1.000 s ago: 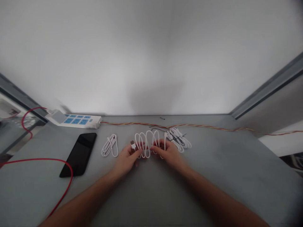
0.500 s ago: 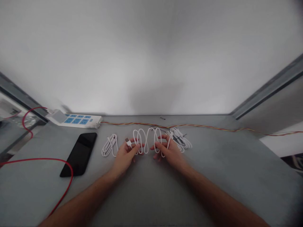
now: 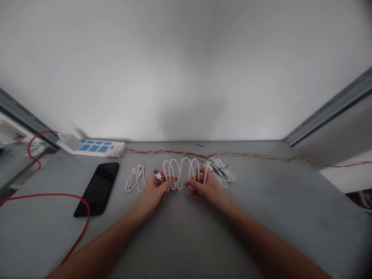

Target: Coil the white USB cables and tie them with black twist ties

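Observation:
A white USB cable (image 3: 180, 170) stretches in loose loops between my two hands, above the grey tabletop. My left hand (image 3: 154, 192) is closed on the loops at its left end, thumb against fingers; the cable's USB plug (image 3: 157, 174) sticks up beside the index finger. At the right end, my right hand (image 3: 207, 190) pinches the loops between thumb and fingers. A coiled white cable (image 3: 134, 178) lies just left of my left hand. Behind my right hand rests a bundle of white cable (image 3: 225, 172) with a black twist tie (image 3: 223, 169) across it.
A black smartphone (image 3: 98, 190) lies at the left, with a red cable (image 3: 84, 228) crossing its lower end. Behind it sits a white power strip (image 3: 101, 148) holding a plugged-in charger (image 3: 71, 142). A twisted red-yellow wire (image 3: 250, 155) runs along the wall. A small black tie (image 3: 200, 145) lies near it.
My right hand's fingers and thumb have shifted slightly along the loops. My left hand and the cable have barely moved.

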The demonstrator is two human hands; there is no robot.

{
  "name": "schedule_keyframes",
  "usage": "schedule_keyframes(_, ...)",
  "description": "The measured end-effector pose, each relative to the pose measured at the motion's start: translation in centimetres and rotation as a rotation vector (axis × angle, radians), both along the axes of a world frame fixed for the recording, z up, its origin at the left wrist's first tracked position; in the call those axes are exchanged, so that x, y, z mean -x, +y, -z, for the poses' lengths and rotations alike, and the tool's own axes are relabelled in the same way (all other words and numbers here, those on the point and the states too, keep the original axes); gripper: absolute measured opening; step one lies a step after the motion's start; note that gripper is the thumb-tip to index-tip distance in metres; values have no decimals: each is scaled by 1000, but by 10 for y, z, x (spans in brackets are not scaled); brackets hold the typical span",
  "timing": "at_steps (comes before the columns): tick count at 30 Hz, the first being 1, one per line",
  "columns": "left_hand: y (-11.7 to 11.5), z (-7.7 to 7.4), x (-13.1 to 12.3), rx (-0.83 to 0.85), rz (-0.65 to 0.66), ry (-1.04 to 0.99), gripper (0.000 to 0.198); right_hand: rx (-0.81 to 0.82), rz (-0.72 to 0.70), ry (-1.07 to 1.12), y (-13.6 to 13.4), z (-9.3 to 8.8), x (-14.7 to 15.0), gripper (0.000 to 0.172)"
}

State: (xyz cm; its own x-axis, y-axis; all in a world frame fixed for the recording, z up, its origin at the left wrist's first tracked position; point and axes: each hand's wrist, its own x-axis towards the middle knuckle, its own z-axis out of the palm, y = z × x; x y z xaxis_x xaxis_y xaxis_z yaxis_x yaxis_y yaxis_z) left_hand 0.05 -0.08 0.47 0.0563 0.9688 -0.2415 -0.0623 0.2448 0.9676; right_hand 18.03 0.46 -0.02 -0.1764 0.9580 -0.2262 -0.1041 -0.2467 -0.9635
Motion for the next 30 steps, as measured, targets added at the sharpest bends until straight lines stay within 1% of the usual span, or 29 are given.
schedule_keyframes(9,1,4,3,-50,23,13,28,-19,-6,-3,2,5,-2,48)
schedule_keyframes(14,1,4,3,-51,22,-6,32,1,23,4,3,6,-2,50)
schedule_keyframes(17,1,4,2,-37,6,-26,39,6,34,10,4,7,-3,49)
schedule_keyframes(19,1,4,3,-24,15,-20,42,10,31,11,5,7,-4,45)
schedule_keyframes(23,2,4,3,-23,58,2,40,-11,-1,-11,5,6,-3,33)
schedule_keyframes(26,2,4,4,-14,52,5,43,0,-29,2,6,7,-3,35)
schedule_keyframes(30,2,5,5,-4,5,-2,47,0,-51,20,6,11,-3,39)
